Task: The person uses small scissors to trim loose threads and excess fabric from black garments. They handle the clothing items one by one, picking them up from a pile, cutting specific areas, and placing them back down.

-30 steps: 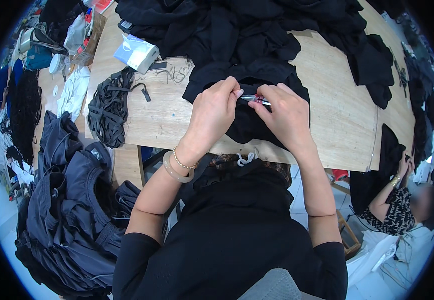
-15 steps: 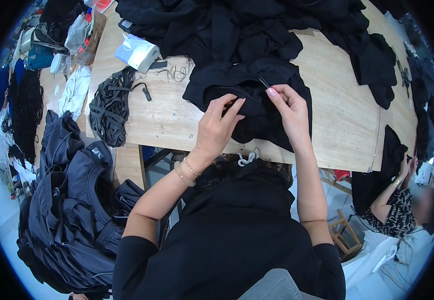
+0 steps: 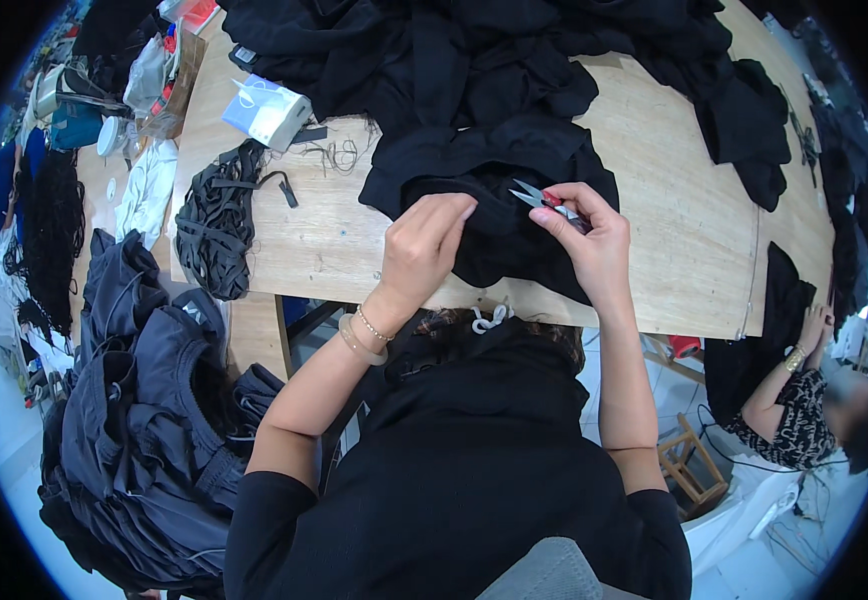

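Note:
A black garment (image 3: 484, 258) lies at the table's near edge, its opening spread toward me. My right hand (image 3: 594, 240) grips a pair of thread snips (image 3: 542, 197) with a red part at the handle, its blades parted and pointing left over the opening. To the left, my left hand (image 3: 422, 245) has thumb and fingers pinched together above the garment's rim. What the pinch holds, if anything, is too small to make out.
Black garments (image 3: 434, 60) are heaped across the table's (image 3: 304, 235) far side. A bundle of dark straps (image 3: 219, 220) and a white-and-blue packet (image 3: 266, 110) lie left. Dark grey clothes (image 3: 144, 400) pile at lower left. Another person (image 3: 799, 410) works at right.
My left fingers have closed from a spread pose into a pinch. The snips in my right hand have turned, so their parted blades and red part now show.

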The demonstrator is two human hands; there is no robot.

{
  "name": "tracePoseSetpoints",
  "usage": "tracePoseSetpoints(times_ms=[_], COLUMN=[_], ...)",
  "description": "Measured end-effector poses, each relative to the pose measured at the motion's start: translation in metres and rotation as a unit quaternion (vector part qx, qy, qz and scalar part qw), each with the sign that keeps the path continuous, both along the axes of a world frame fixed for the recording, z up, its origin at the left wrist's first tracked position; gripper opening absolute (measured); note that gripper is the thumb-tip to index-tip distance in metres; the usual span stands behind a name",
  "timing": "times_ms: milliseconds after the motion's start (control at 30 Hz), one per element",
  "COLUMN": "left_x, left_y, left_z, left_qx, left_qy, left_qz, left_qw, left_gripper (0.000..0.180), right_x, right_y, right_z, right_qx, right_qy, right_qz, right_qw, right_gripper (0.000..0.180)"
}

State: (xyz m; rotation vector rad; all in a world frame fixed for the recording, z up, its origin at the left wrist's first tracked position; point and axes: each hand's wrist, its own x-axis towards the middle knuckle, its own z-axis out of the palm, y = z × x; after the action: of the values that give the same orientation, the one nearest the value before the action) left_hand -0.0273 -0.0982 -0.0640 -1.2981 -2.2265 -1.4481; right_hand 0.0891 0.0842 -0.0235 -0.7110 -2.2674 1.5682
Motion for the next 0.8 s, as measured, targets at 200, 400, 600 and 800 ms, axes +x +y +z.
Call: tracePoseSetpoints(times_ms=[200, 400, 600, 800], left_x=[0.026, 0.027, 0.026, 0.036], left_y=[-0.026, -0.010, -0.013, -0.016], left_z=[0.008, 0.015, 0.011, 0.014], left_qx=[0.054, 0.074, 0.049, 0.040], left_qy=[-0.629, -0.758, -0.729, -0.706], left_qz=[0.035, -0.006, -0.060, -0.051], left_qw=[0.775, 0.648, 0.680, 0.705], left_gripper=[0.025, 0.028, 0.019, 0.019], right_x=[0.011, 0.013, 0.026, 0.027], right_y=[0.006, -0.009, -0.018, -0.026], right_z=[-0.013, -0.016, -0.009, -0.022], right_qx=[-0.023, -0.267, -0.468, -0.500], right_qy=[0.044, 0.017, -0.072, -0.135], right_qz=[-0.017, 0.038, 0.076, 0.049], right_qw=[0.999, 0.963, 0.877, 0.854], right_gripper=[0.023, 0.014, 0.027, 0.034])
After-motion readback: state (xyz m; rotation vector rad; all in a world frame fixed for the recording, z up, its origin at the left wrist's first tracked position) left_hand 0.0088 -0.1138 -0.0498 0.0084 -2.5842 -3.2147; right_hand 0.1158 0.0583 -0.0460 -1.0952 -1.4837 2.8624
